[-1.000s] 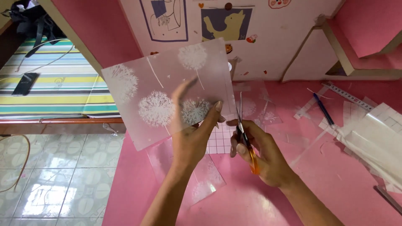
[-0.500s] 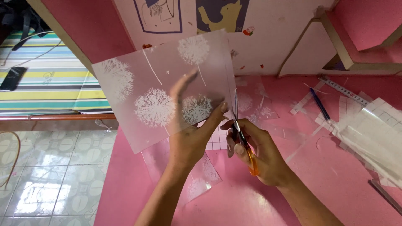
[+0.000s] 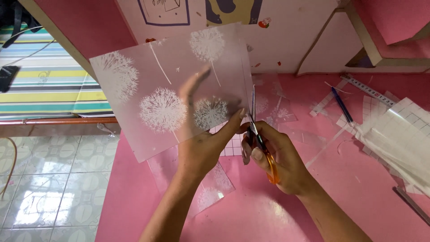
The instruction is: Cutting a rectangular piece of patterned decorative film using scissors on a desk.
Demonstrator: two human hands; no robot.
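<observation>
On the pale wall (image 3: 286, 40) behind the pink table (image 3: 367, 188) we see two stuck-on pictures, cut off by the frame: one outlined in blue (image 3: 163, 12) at left, one blue and yellow (image 3: 230, 10) beside it, with a small red sticker (image 3: 264, 22) just to its right. A stack of clear gridded sheets (image 3: 398, 139) lies at the right, near a blue pen (image 3: 342, 105) and a ruler (image 3: 369, 89). Compared with half a second ago, the sheet (image 3: 152, 89), translucent with white dandelion prints, sits slightly higher and nearer the wall, and the blades have crept further up its right edge. Our left hand (image 3: 204, 143) holds the sheet up over the table, thumb pressed on its front near the lower right edge, fingers spread behind. Our right hand (image 3: 273, 157) grips orange-handled scissors (image 3: 260, 139), blades nearly pressed together on that edge.
</observation>
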